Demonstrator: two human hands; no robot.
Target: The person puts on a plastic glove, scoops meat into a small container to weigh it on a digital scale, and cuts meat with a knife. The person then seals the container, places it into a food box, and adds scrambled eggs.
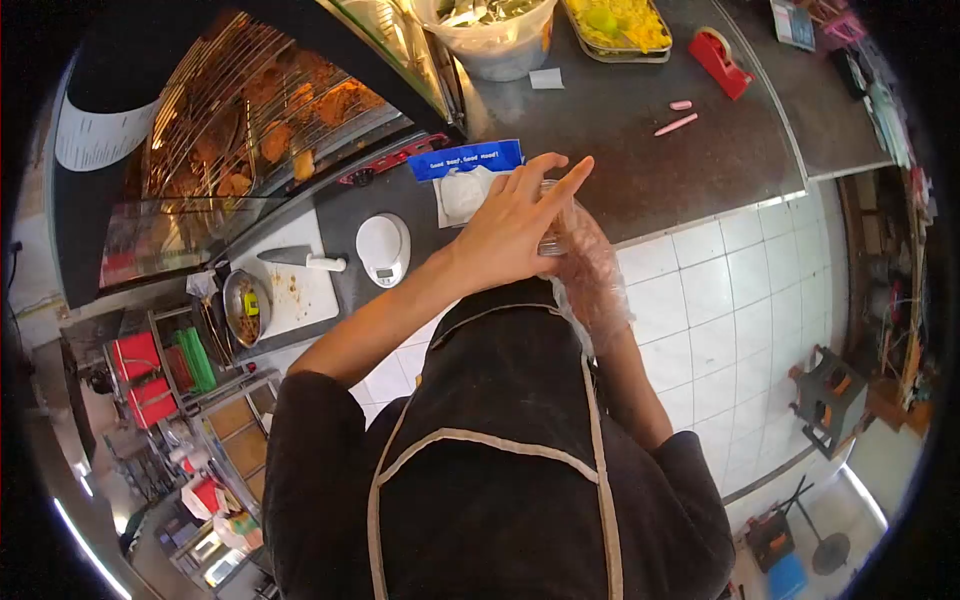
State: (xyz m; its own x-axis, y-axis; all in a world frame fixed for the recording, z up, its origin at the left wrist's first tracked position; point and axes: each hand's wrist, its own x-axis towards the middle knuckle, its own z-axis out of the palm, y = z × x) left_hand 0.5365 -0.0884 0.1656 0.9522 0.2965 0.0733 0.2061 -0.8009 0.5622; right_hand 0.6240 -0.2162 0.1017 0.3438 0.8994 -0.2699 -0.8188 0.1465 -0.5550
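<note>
In front of my apron is a clear plastic container (549, 243), mostly covered by my hands. My bare left hand (505, 225) spans it, with the fingers stretched along the far side and the thumb at the near side. A loose, clear plastic glove covers my right hand (590, 265), which is closed around the container's right side; its fingertips are partly hidden. Just beyond my left hand, a white wrapped bundle (462, 194) lies on the counter beside a blue printed strip (466, 159). A white kitchen scale (382, 247) stands left of my left wrist.
A knife (300, 259) lies on a white cutting board (297, 300) next to a metal bowl (241, 308). The heated display case (250, 120) holds browned food on racks. Farther back are a plastic tub (500, 50), a tray of yellow food (620, 25) and a red tape dispenser (719, 63).
</note>
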